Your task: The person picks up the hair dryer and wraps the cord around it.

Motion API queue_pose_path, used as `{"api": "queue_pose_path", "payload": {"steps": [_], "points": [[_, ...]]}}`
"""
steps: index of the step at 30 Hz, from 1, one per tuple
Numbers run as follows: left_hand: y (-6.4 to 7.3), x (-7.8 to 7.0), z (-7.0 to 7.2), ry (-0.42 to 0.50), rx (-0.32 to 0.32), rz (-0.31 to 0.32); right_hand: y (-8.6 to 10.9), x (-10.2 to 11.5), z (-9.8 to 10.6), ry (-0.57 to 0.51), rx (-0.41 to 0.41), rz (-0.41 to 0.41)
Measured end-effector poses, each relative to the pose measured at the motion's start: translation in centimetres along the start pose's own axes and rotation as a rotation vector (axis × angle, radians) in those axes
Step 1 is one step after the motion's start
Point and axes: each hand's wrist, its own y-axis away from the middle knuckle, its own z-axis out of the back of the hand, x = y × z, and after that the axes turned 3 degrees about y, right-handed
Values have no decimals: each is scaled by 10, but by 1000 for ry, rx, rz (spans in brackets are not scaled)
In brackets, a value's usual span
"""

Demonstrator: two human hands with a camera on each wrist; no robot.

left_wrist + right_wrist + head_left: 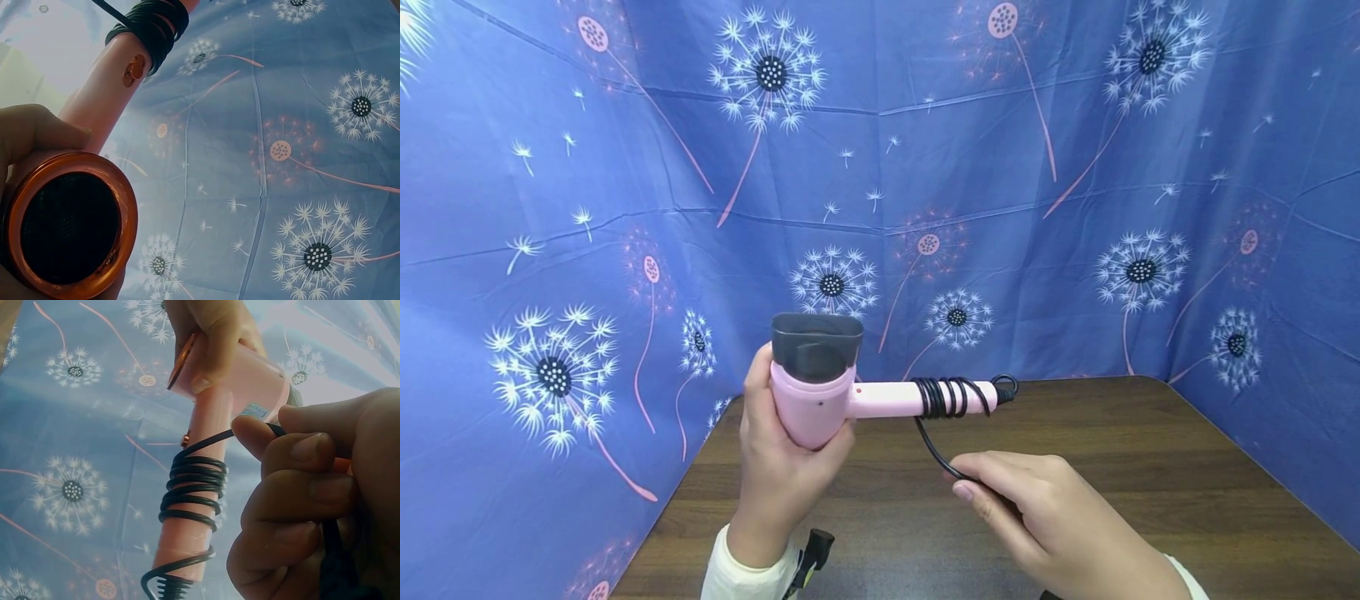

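A pink hair dryer [811,412] with a dark nozzle [817,346] is held above the table by my left hand [786,475], which grips its barrel. In the left wrist view the copper-rimmed rear end [128,219] faces the camera. The handle [883,400] points right, and a black cord [951,397] is wound round it in several turns. My right hand [1045,508] pinches the loose stretch of cord below the handle. In the right wrist view its fingers [294,487] curl round the cord, and a thicker dark part [337,569] hangs under them.
A dark brown wooden table [1120,442] lies under both hands. Blue cloth with a dandelion print [880,150] hangs behind it and along both sides. A black strap [812,558] shows at the left sleeve.
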Motion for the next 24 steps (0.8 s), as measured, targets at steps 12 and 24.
{"api": "queue_pose_path", "payload": {"steps": [12,24], "points": [[1,1,0,-48,30,-7,0,1,3,13,12,-31],[0,1,1,-58,58,-12,0,3,9,11,35,-81]]}}
